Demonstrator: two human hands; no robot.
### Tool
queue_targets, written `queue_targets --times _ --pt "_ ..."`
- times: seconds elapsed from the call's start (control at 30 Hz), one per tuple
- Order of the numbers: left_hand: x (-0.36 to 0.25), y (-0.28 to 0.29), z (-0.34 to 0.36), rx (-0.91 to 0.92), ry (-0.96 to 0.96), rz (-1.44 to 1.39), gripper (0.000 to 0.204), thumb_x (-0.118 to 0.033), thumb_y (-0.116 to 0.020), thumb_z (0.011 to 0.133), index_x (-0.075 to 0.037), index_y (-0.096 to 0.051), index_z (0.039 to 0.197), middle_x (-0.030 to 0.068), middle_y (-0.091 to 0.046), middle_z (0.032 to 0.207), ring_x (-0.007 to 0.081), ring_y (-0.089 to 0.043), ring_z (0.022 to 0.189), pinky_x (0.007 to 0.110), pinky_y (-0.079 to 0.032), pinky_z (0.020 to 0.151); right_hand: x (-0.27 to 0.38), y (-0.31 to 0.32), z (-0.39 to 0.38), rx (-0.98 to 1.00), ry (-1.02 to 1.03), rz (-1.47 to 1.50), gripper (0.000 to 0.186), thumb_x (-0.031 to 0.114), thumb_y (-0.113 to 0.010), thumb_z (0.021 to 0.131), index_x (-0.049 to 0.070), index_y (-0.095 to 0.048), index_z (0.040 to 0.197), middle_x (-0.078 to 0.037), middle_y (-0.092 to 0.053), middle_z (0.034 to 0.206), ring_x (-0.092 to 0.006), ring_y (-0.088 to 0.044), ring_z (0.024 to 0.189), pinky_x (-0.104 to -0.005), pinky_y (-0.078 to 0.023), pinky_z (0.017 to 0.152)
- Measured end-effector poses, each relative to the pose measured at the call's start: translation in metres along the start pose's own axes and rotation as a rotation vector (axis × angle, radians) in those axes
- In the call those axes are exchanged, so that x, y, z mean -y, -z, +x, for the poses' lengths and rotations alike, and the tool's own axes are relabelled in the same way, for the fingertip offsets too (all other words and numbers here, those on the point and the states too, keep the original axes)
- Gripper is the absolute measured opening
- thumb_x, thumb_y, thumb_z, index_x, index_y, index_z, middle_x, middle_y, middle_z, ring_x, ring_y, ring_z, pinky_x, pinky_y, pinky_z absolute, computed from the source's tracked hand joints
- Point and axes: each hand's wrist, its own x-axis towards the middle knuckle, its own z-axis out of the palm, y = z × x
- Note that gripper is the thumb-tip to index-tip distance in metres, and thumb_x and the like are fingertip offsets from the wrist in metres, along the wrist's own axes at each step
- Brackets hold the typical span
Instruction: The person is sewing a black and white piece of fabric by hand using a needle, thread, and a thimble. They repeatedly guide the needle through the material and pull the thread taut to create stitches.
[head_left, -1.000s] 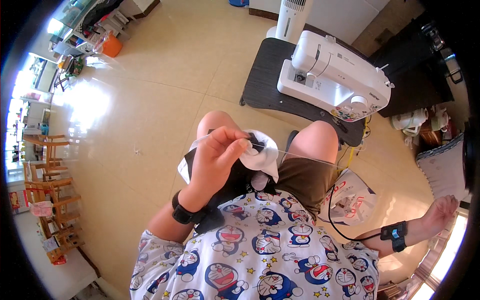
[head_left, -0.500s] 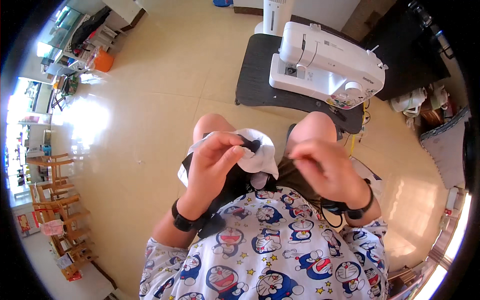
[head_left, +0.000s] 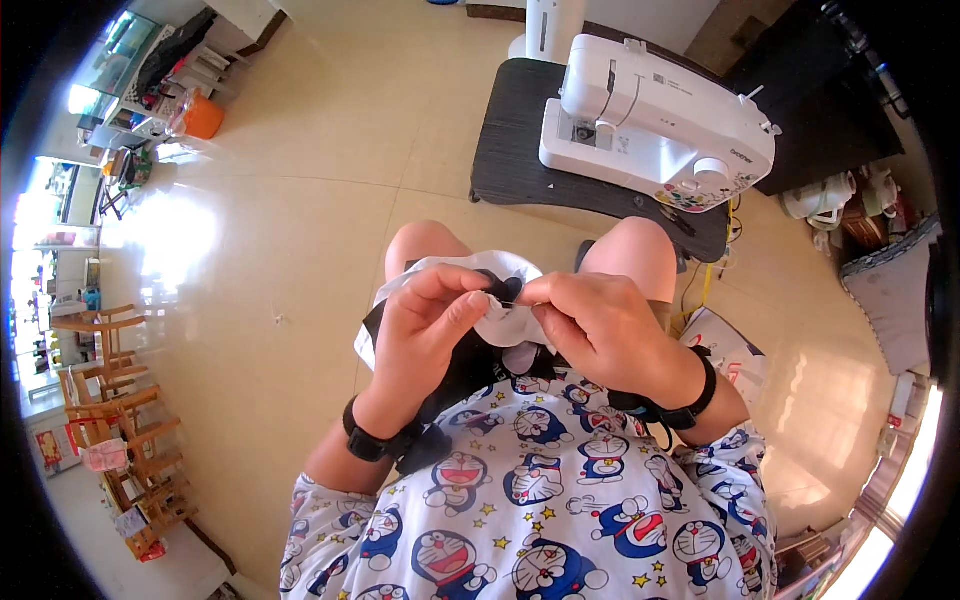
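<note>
White cloth (head_left: 525, 328) with a black piece (head_left: 497, 284) on it lies bunched over my lap between my knees. My left hand (head_left: 425, 320) pinches a fold of the cloth between thumb and fingers, right beside the black piece. From the right, my right hand (head_left: 600, 325) comes up to the same spot, its thumb and fingers closed on a sewing needle (head_left: 522, 305). The needle shows as a thin pale line touching or just over the cloth. Any thread is too fine to make out.
A white sewing machine (head_left: 665, 125) stands on a low black table (head_left: 510, 130) ahead to the right. Wooden chairs (head_left: 120, 400) are at the left, and an orange bucket (head_left: 200, 118) farther back. A grey cushion-like piece (head_left: 895, 300) is at the far right.
My right hand has moved left and in toward the cloth, meeting my left fingertips. My left hand keeps its pinch on the cloth and has barely moved.
</note>
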Motion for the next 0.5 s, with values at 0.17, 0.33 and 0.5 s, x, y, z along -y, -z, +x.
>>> queue_targets --times 0.17,0.33,0.5 --pt "-0.0010 0.0004 0.0001 -0.001 -0.015 0.029 0.009 -0.004 -0.056 0.084 -0.001 -0.054 0.092 0.0012 -0.055 0.089 0.0065 -0.051 0.079 0.020 -0.041 0.074 0.0008 -0.0005 -0.0002 0.013 -0.004 0.019 0.014 0.004 -0.053 0.078 0.005 -0.051 0.092 -0.012 -0.062 0.079 -0.0309 -0.060 0.069 -0.0385 -0.047 0.055" --pt "-0.0002 0.0001 0.0007 0.002 -0.002 0.037 0.010 -0.001 -0.055 0.083 -0.003 -0.052 0.092 0.0005 -0.055 0.089 0.0050 -0.051 0.079 0.018 -0.042 0.071 -0.0032 -0.0022 -0.0008 0.014 -0.011 0.046 0.013 0.004 -0.053 0.078 0.006 -0.052 0.091 -0.013 -0.061 0.080 -0.0314 -0.060 0.070 -0.0385 -0.047 0.056" --pt "-0.0028 -0.0036 0.0006 0.001 -0.047 0.059 0.015 0.001 -0.055 0.082 -0.004 -0.048 0.095 0.0014 -0.055 0.089 0.0056 -0.052 0.081 0.019 -0.042 0.073 -0.0021 -0.0013 -0.0001 0.030 -0.038 0.058 0.012 0.004 -0.054 0.079 0.006 -0.052 0.090 -0.013 -0.061 0.078 -0.0317 -0.060 0.069 -0.0386 -0.047 0.056"
